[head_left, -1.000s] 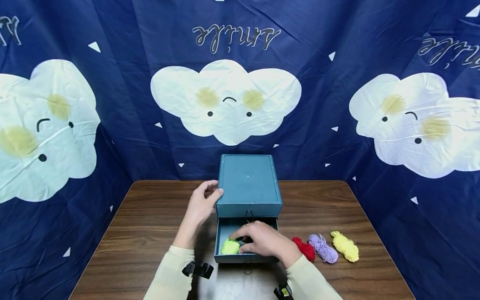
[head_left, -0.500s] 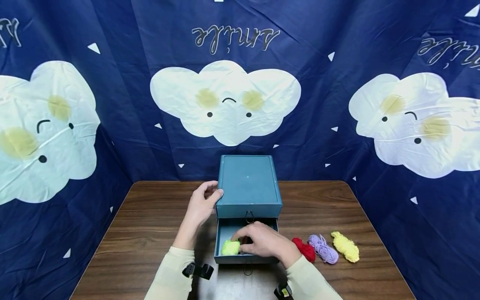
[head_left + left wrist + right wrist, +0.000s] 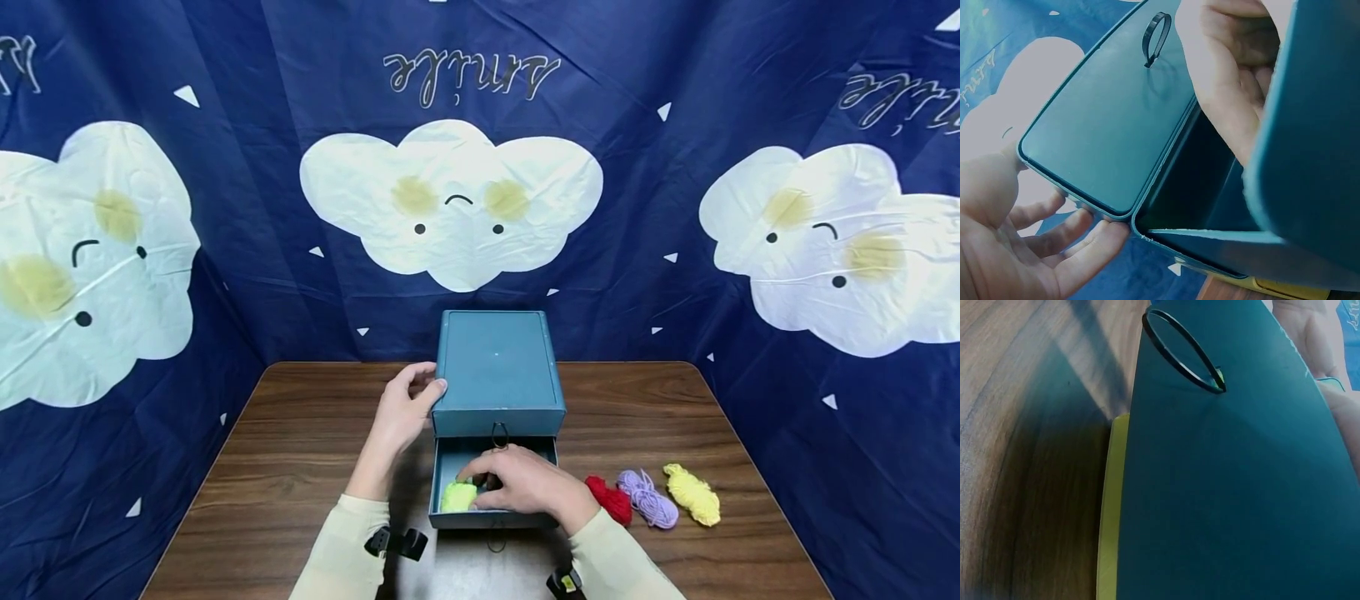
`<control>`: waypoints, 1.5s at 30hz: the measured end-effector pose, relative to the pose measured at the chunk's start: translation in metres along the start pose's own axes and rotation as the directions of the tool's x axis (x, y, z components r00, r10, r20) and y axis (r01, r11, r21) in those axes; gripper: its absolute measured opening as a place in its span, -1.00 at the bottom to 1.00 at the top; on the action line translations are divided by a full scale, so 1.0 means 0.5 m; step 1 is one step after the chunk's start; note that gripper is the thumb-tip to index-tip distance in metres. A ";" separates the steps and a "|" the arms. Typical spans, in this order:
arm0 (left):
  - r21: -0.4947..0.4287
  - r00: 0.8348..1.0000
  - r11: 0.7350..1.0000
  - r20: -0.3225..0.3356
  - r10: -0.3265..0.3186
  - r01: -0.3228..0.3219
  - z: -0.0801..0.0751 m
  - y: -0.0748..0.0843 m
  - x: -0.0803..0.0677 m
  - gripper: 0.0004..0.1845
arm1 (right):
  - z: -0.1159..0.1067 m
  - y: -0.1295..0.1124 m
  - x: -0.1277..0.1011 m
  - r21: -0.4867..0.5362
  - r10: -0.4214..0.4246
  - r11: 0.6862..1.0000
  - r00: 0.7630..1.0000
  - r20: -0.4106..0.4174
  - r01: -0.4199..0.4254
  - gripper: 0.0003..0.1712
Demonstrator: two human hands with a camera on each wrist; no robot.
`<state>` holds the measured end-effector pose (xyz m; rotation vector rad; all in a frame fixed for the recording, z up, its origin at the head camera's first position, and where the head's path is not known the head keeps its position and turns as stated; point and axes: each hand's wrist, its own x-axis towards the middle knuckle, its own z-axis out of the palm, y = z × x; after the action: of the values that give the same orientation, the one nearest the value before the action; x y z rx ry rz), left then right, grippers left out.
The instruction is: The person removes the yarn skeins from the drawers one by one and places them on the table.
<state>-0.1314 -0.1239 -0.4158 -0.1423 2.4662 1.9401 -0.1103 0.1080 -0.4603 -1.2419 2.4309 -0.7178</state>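
Observation:
A small teal chest of drawers (image 3: 495, 358) stands on the wooden table, its lower drawer (image 3: 444, 457) pulled out. My left hand (image 3: 402, 408) touches the chest's left side, the thumb at the top front corner and the other fingertips against the side wall (image 3: 1085, 150). Inside the drawer my right hand (image 3: 525, 481) pinches a bright green yarn bundle (image 3: 457, 498) at its right edge, between thumb and forefinger, in the front left corner. The remaining right fingers are hidden under the hand. In the right wrist view the drawer front (image 3: 1229, 487) covers the yarn.
Right of the drawer lie a red yarn bundle (image 3: 611, 502), a purple one (image 3: 647, 498) and a yellow one (image 3: 692, 494). Black loop pulls (image 3: 1157, 39) hang on the drawer fronts. A blue cloth (image 3: 450, 325) with white clouds hangs around the table (image 3: 300, 467).
My right thumb and forefinger have shifted slightly left with the green yarn bundle inside the drawer. The left hand and the chest stay where they were.

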 end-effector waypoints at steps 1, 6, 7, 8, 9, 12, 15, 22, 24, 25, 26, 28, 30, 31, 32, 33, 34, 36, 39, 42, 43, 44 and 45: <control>0.002 1.000 1.000 0.000 0.001 -0.001 0.000 0.000 0.000 -0.51 | 0.000 -0.001 0.000 -0.002 -0.001 1.000 1.000 0.002 0.001 -0.61; 0.000 1.000 1.000 0.003 0.006 -0.006 -0.001 0.001 -0.001 -0.51 | -0.002 0.000 0.001 0.002 -0.008 1.000 1.000 0.010 0.008 -0.60; -0.001 1.000 1.000 0.002 0.006 -0.006 -0.001 0.001 -0.001 -0.51 | -0.002 0.000 0.001 0.006 -0.014 1.000 1.000 0.013 0.014 -0.57; -0.002 1.000 1.000 0.000 0.006 -0.006 -0.001 0.001 -0.001 -0.51 | -0.002 0.000 0.002 0.012 -0.025 1.000 1.000 0.016 0.025 -0.54; -0.005 1.000 1.000 0.001 0.005 -0.005 -0.001 0.001 -0.001 -0.51 | -0.002 0.000 0.002 0.016 -0.039 0.999 0.999 0.018 0.039 -0.52; -0.010 1.000 1.000 0.001 0.005 -0.005 -0.001 0.000 0.000 -0.50 | -0.001 0.001 0.003 0.026 -0.082 0.996 0.996 0.027 0.082 -0.50; -0.013 1.000 1.000 0.003 0.004 -0.004 0.000 -0.001 0.001 -0.50 | 0.002 0.003 0.005 0.032 -0.093 0.995 0.995 0.036 0.092 -0.56; -0.011 1.000 1.000 -0.001 -0.001 0.001 -0.001 0.002 -0.001 -0.51 | 0.002 0.006 0.006 0.107 -0.037 0.994 0.998 0.057 0.031 -0.56; -0.010 1.000 1.000 0.002 -0.006 0.006 -0.001 0.003 -0.001 -0.51 | 0.000 0.006 0.005 0.113 -0.041 0.993 0.997 0.059 0.034 -0.50; -0.008 1.000 1.000 0.004 -0.007 0.007 -0.001 0.002 -0.001 -0.51 | 0.000 0.007 0.005 0.112 -0.041 0.993 0.997 0.061 0.034 -0.47; -0.007 1.000 1.000 0.005 -0.008 0.008 -0.001 0.002 0.000 -0.51 | -0.001 0.007 0.005 0.108 -0.043 0.994 0.997 0.063 0.036 -0.46; -0.007 1.000 1.000 0.006 -0.008 0.009 -0.001 0.001 0.001 -0.50 | -0.003 0.007 0.004 0.099 -0.037 0.995 0.997 0.067 0.030 -0.45; -0.007 1.000 1.000 0.005 -0.010 0.010 -0.002 0.000 0.002 -0.50 | -0.003 0.007 0.003 0.089 -0.024 0.996 0.997 0.068 0.017 -0.49; -0.005 1.000 1.000 0.006 -0.006 0.006 -0.002 0.000 0.002 -0.49 | -0.003 0.008 0.003 0.088 -0.013 0.996 0.998 0.066 0.008 -0.51; -0.005 1.000 1.000 0.006 -0.006 0.006 -0.002 -0.001 0.002 -0.49 | -0.003 0.008 0.002 0.081 -0.005 0.997 0.998 0.061 0.000 -0.53; -0.005 1.000 1.000 0.007 -0.006 0.006 -0.002 -0.001 0.003 -0.49 | -0.003 0.008 0.002 0.079 0.007 0.997 0.998 0.056 -0.012 -0.54; -0.004 1.000 1.000 0.007 -0.005 0.005 -0.002 -0.002 0.002 -0.49 | -0.003 0.009 0.001 0.076 0.015 0.997 0.999 0.048 -0.019 -0.55; -0.004 1.000 1.000 0.005 -0.007 0.007 -0.002 -0.002 0.002 -0.49 | -0.002 0.009 0.000 0.085 0.030 0.996 0.999 0.037 -0.033 -0.56; -0.003 1.000 1.000 0.003 -0.002 0.002 -0.001 -0.001 0.001 -0.49 | -0.003 0.009 -0.003 0.103 0.042 0.994 0.999 0.027 -0.045 -0.57; 0.000 1.000 1.000 0.000 -0.003 0.003 -0.001 0.001 0.000 -0.48 | -0.005 0.008 -0.005 0.108 0.037 0.993 0.999 0.029 -0.040 -0.56; -0.001 1.000 1.000 0.001 -0.003 0.003 -0.001 0.000 0.000 -0.48 | -0.005 0.008 -0.006 0.101 0.034 0.994 0.999 0.029 -0.037 -0.56; -0.001 1.000 1.000 0.000 -0.003 0.003 -0.001 0.000 0.000 -0.48 | -0.006 0.008 -0.007 0.098 0.031 0.995 0.999 0.029 -0.034 -0.55; -0.002 1.000 1.000 -0.002 -0.007 0.007 -0.001 0.001 0.000 -0.49 | -0.007 0.008 -0.008 0.092 0.029 0.995 0.999 0.029 -0.032 -0.54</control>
<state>-0.1314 -0.1245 -0.4152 -0.1524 2.4614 1.9405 -0.1123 0.1143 -0.4596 -1.1688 2.3613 -0.7902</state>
